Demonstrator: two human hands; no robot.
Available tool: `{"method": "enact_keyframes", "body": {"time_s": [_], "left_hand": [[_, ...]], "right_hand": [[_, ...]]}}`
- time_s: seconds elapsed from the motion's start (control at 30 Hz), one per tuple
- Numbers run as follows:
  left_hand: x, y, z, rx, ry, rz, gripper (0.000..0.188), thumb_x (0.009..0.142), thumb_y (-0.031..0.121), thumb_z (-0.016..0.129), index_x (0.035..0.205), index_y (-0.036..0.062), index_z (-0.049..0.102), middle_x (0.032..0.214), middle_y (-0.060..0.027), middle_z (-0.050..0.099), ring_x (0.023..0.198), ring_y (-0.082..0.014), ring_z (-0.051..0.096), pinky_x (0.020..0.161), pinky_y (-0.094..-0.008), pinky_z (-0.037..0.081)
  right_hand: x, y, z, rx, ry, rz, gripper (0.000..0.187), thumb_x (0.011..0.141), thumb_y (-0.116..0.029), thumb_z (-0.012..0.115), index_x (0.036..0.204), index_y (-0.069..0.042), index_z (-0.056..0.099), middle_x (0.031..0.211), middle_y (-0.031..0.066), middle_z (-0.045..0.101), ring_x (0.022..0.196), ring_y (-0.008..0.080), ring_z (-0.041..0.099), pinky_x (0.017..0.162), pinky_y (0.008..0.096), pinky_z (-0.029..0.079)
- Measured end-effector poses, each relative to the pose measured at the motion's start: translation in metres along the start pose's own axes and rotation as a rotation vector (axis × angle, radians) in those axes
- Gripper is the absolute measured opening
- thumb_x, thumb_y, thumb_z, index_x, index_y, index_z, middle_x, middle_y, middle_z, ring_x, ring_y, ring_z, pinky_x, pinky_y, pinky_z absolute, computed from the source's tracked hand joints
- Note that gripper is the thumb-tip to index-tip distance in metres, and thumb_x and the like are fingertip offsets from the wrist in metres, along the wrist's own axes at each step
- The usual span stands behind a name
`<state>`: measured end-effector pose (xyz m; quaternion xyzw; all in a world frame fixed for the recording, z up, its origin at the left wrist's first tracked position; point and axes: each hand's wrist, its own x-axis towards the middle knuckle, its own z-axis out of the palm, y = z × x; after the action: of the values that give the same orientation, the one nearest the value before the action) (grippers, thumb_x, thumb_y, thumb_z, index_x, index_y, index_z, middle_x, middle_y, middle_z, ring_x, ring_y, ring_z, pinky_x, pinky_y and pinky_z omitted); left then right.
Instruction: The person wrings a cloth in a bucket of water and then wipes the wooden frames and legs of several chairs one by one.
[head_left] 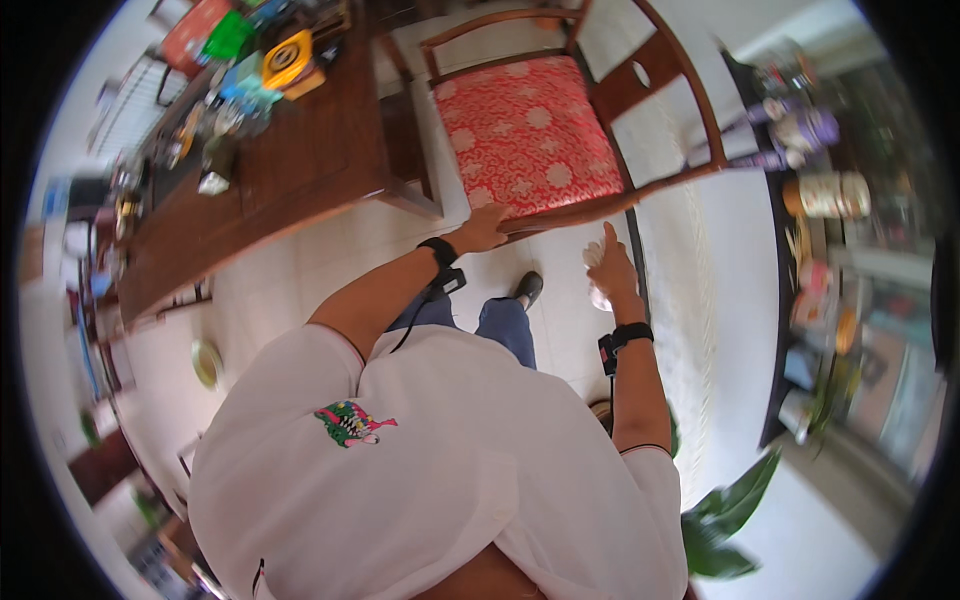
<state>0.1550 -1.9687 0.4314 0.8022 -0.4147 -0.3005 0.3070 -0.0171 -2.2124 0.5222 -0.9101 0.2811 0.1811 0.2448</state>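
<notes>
A dark wooden armchair point(690, 75) with a red floral seat cushion point(530, 130) stands in front of me. My left hand point(482, 232) is closed over the near end of its curved armrest point(580, 212). Beyond the armrest's other side, my right hand point(615, 270) holds a crumpled white cloth point(597, 292). Its index finger points up toward the armrest, slightly apart from it. Part of the cloth is hidden behind the fingers. Both wrists wear black bands with small devices.
At left is a dark wooden table point(300, 170) bearing a yellow box point(290, 65), a green item point(229, 36) and other clutter. Along the right runs a window ledge with a jar point(835, 195) and purple figures point(800, 130). A leafy plant point(735, 515) stands at lower right.
</notes>
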Motion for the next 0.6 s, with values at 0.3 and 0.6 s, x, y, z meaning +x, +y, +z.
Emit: {"method": "enact_keyframes", "body": {"time_s": [0.3,0.6], "left_hand": [[0.03,0.063,0.059,0.308,-0.038,-0.534,0.08,0.081,0.029,0.068,0.145,0.0107,0.023,0.143,-0.0088,0.033,0.133,-0.0302,0.029,0.093,-0.0687,0.03],[0.048,0.068,0.065,0.194,-0.088,-0.733,0.057,0.085,0.016,0.058,0.138,0.0156,0.037,0.136,-0.0096,0.04,0.128,-0.0299,0.037,0.094,-0.0673,0.029]], "right_hand": [[0.113,0.066,-0.016,-0.367,-0.116,-0.367,0.089,0.071,-0.003,0.061,0.147,-0.019,0.018,0.154,0.0164,0.016,0.111,0.0378,0.057,0.083,0.0461,0.052],[0.151,0.066,-0.003,-0.476,-0.133,-0.361,0.039,0.078,-0.022,0.064,0.113,-0.012,0.049,0.119,0.0177,0.05,0.1,0.0403,0.06,0.084,0.0492,0.049]]}}
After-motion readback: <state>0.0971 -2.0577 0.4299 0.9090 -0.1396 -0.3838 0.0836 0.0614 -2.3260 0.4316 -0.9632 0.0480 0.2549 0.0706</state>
